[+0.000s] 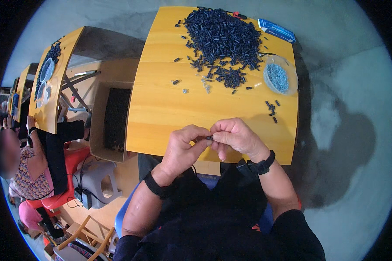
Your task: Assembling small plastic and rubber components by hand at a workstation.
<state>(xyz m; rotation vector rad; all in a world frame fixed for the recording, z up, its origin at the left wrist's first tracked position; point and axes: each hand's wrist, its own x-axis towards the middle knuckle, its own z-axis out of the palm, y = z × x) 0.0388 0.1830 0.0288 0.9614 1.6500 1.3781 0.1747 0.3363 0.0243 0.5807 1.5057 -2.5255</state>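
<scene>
My left hand (185, 145) and my right hand (236, 137) meet over the table's near edge. Both are closed, thumb against fingers, around one small black plastic piece (209, 138). Fingers cover most of it, and any smaller part in the pinch is too small to make out. A big heap of short black tube-like pieces (222, 37) lies at the far side of the yellow table (161, 108). Several loose black pieces (272, 111) are scattered to the right, beyond my right hand. A clear plastic bowl (292, 78) holds small silvery metal parts (276, 77), possibly screws.
A blue-and-white box (276, 30) and a red-and-black tool (238, 15) lie at the far edge. Left of the table stands a cardboard box (96, 150) with dark contents. Another person (35, 169) sits at a neighbouring table (65, 65), near a grey stool (99, 180).
</scene>
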